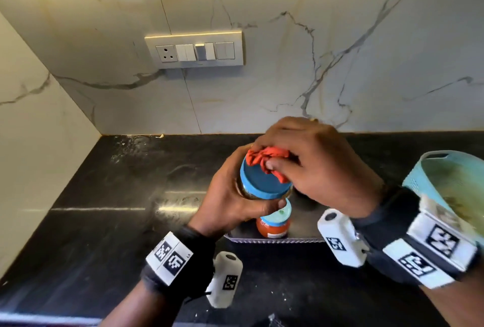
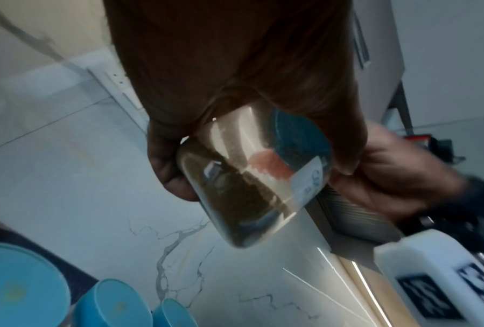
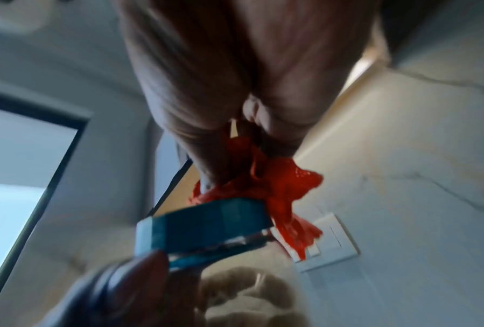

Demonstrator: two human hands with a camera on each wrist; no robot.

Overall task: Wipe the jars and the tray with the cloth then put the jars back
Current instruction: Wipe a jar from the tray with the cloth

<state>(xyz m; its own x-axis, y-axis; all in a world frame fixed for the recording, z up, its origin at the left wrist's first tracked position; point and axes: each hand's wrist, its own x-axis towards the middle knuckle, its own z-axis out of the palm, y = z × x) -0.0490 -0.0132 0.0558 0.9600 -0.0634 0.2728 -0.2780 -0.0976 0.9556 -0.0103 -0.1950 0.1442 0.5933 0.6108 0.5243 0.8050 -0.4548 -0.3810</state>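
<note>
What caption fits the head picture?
Left hand holds a blue-lidded jar while right hand wipes it with red cloth.

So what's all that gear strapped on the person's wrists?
Both hands are bare. Each wrist wears a dark strap carrying white tags printed with black square codes. A rounded white camera block hangs from each: left, right. A ring sits on the right hand.

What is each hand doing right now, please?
Left hand: closed around the jar, holding it up.
Right hand: closed on the red cloth, pressing it on the jar's blue lid.
</note>
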